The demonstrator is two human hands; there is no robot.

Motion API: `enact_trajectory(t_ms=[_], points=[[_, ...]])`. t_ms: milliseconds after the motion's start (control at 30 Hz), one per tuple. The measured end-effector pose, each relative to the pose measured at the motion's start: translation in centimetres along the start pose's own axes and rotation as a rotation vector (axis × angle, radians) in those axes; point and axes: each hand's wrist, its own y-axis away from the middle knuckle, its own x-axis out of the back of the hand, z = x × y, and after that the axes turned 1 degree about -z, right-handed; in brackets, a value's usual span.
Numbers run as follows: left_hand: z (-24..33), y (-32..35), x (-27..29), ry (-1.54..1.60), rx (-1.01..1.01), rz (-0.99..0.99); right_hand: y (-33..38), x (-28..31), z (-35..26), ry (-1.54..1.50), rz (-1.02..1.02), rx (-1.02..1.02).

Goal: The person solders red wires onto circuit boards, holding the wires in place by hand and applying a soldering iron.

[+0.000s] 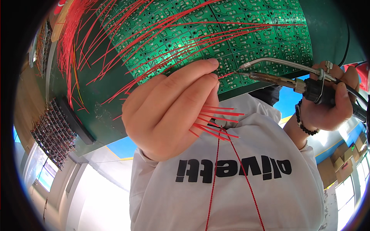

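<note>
A panel of green circuit boards (269,48) lies before me, with many red wires (162,61) running across it from the left. My left hand (169,104) is closed in a pinch over the panel's near edge. One red wire reaches from its fingertips to the board, and several loose red wires (219,113) stick out below the palm. My right hand (329,100) grips a soldering iron (271,79) by its black handle. A curved metal feed tube (281,61) is fixed to the iron. Iron tip and tube end meet at the pinched wire's end, close to the board; exact contact is too small to tell.
A thick bundle of red wires (69,57) hangs at the upper left of the green bench top (104,121). Beyond the bench's left edge is a block of densely packed small parts (54,134). A black cable (348,42) runs along the right side.
</note>
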Motion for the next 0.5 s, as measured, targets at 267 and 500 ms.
enact_trajectory(t_ms=[267,500], points=[[-0.1,0.1,0.0,0.002,0.004,0.007,0.4,-1.0,0.7,0.047,0.153,0.141],[0.1,0.0,0.1,0.023,0.026,0.005,0.2,-1.6,0.6,0.109,0.149,0.225]])
